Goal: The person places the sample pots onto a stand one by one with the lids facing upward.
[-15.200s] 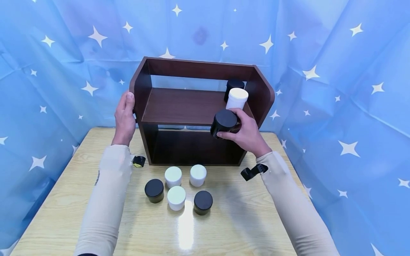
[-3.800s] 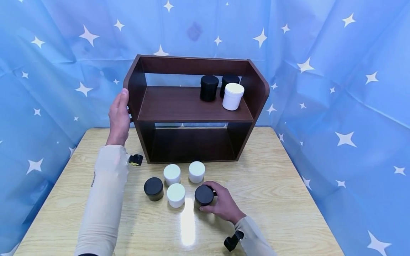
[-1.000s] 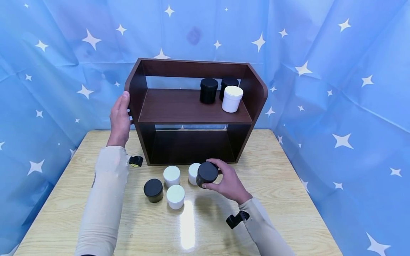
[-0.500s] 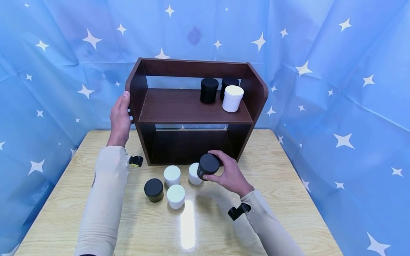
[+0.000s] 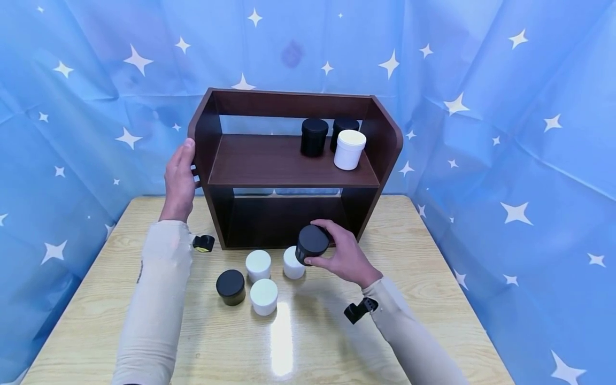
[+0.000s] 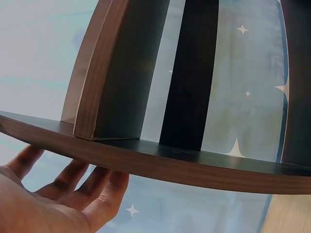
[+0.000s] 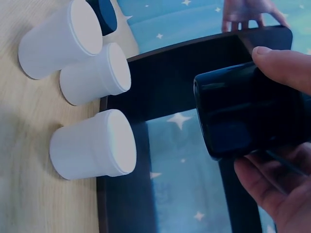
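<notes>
My right hand (image 5: 347, 256) grips a black lidded jar (image 5: 312, 243) between thumb and fingers, held in the air in front of the lower shelf. The right wrist view shows the same black jar (image 7: 248, 109) close up, tilted. With fingers extended, my left hand (image 5: 180, 176) rests against the outer left side panel of the dark brown shelf unit (image 5: 293, 160). From the left wrist, fingertips (image 6: 114, 187) touch that panel. On the upper shelf stand two black jars (image 5: 314, 138) and a white jar (image 5: 349, 151), near its right end.
On the wooden table (image 5: 385, 331), three white jars (image 5: 264, 297) and a black jar (image 5: 230, 287) stand before the unit. One white jar (image 5: 293, 263) is close beside the held jar. A blue star-patterned curtain (image 5: 505, 133) surrounds the table.
A second black jar, in my right hand earliest, now stands on the upper shelf. Since then that hand has gripped another black jar and lifted it toward the unit. My left hand stays put.
</notes>
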Demonstrator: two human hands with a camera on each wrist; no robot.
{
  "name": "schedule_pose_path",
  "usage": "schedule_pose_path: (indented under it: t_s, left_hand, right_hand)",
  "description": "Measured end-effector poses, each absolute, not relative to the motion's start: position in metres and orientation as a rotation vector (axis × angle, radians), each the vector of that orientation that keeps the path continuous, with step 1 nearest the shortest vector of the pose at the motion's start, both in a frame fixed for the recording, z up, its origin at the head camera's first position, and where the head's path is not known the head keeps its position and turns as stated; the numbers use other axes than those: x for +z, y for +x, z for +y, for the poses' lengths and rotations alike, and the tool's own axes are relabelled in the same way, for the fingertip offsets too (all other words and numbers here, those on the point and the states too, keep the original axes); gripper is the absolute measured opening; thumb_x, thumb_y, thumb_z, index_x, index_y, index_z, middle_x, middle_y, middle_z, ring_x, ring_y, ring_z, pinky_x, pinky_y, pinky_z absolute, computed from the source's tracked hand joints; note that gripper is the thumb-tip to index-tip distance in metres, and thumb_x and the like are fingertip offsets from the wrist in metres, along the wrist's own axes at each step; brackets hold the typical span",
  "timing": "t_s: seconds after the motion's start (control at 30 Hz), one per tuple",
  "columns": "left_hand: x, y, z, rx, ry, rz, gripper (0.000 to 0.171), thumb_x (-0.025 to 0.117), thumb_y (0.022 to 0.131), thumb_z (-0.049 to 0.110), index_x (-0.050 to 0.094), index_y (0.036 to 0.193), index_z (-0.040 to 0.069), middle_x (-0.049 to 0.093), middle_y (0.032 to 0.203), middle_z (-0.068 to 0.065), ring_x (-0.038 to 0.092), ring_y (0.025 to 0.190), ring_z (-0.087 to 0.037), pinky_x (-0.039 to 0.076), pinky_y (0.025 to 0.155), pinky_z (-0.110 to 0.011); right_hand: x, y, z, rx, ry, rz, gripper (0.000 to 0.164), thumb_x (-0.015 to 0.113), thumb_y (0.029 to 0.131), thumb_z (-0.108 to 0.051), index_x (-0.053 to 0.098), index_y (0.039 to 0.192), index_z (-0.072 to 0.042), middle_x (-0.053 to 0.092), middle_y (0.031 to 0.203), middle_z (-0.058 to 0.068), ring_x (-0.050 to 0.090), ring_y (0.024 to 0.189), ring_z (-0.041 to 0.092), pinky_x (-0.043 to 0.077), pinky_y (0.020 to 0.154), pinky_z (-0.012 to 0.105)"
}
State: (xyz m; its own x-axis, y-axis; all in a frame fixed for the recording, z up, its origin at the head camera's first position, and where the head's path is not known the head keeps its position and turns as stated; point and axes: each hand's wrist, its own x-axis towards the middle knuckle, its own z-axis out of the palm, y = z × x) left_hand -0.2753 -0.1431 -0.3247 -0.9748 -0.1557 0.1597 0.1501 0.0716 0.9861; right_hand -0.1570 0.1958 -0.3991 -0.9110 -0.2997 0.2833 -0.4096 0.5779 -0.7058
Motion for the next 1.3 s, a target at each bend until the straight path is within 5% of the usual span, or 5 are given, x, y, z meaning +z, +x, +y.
schedule_pose_path:
  t_s: [1.3]
  left_hand:
    - [-0.325,-0.275,-0.144,-1.991,0.012,-2.144,0.056,0.036,0.098,0.070,0.053,0.140,0.036,0.049,0.145,-0.005,0.048,0.124,-0.025,0.041,0.110,-0.058]
  right_hand:
    - [-0.369,-0.169,0.211,1.275,0.548,-2.597,0.075,0.090,0.075,-0.018,0.053,0.140,-0.014,0.062,0.133,0.007,0.062,0.114,0.025,0.056,0.093,0.043]
